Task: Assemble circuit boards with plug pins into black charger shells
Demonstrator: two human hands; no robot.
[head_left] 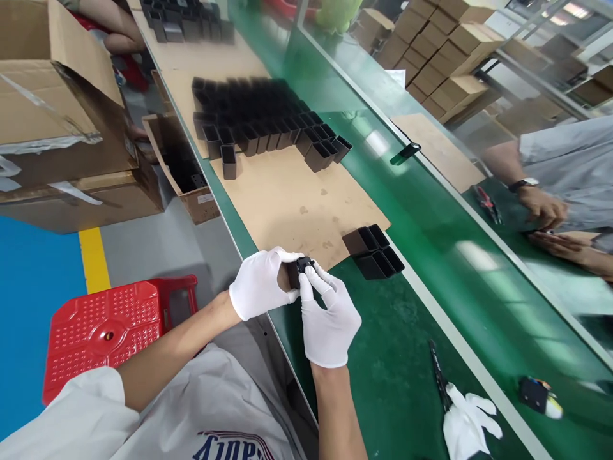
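Both my hands wear white gloves and meet over the near edge of the green bench. My left hand [261, 282] is wrapped round a small black rectangular housing [293, 273]. My right hand [328, 313] pinches a small black part [305, 264] at that housing's open end with thumb and forefinger. Just to the right, several finished black housings [373, 252] lie side by side, half on a brown cardboard sheet [297, 198]. A large batch of black housings [261, 121] stands farther along the sheet.
A green conveyor belt [431, 211] runs past with one dark piece [405, 153] on it. Another person's hands [546, 211] work across it. A spare white glove [467, 421] and a thin black tool [438, 374] lie at my right. Cardboard boxes [57, 115] and a red stool [105, 326] stand at left.
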